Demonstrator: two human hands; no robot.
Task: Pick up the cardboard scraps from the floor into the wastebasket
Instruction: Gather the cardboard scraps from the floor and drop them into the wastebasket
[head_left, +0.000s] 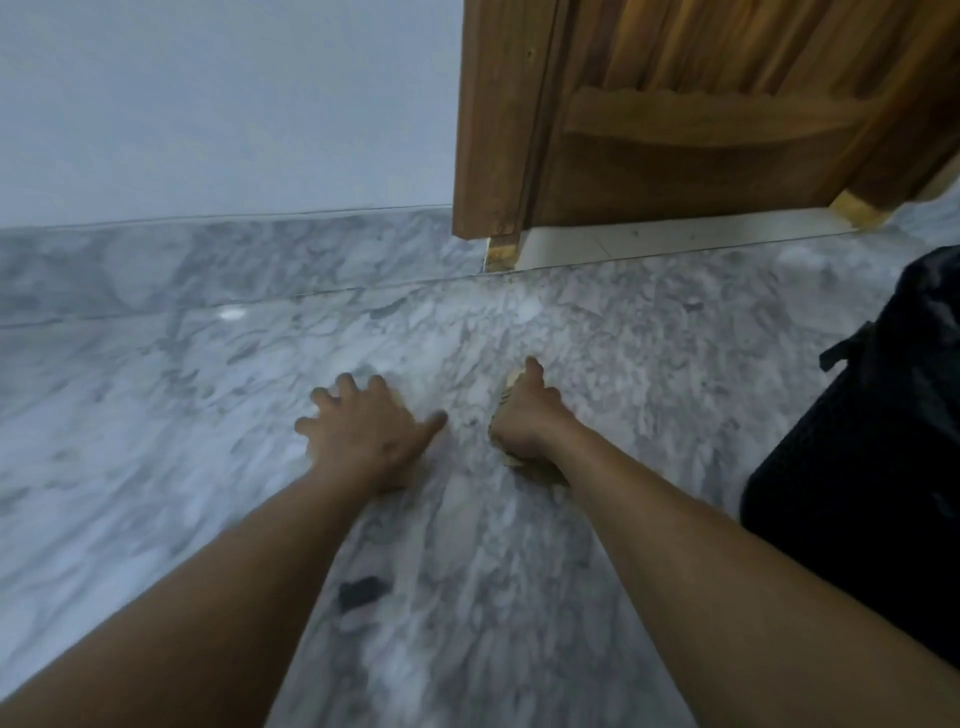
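Down on the grey-veined marble floor (649, 364), the cardboard scraps (524, 464) sit in the grip of the right hand (524, 421). Its fingers are curled round them and the thumb points forward along the top. Tan corrugated edges stick out ahead of the knuckles and again below the heel of the hand, just above the floor. Just beside it, with a narrow strip of bare marble between the two, the left hand (363, 431) is palm-down and low over the floor, fingers (345, 384) splayed wide and the thumb stretched toward the right hand. A faint tan sliver shows by its index finger, too blurred to tell whether it is another scrap, and whether the palm touches the floor cannot be told. Both bare forearms reach in from the lower edge of the view. A small dark thing (361, 592) lies on the marble between them, close against the left forearm; what it is cannot be made out. To the right of the right arm stands the black wastebasket (857, 441), mesh-sided, with dark plastic draped over its top, partly cut off by the frame edge. Beyond the hands a marble skirting (208, 260) runs along the foot of a pale wall (208, 104). To its right are a wooden door frame (493, 130) and a panelled wooden door (727, 104), set above a light threshold strip (675, 234).
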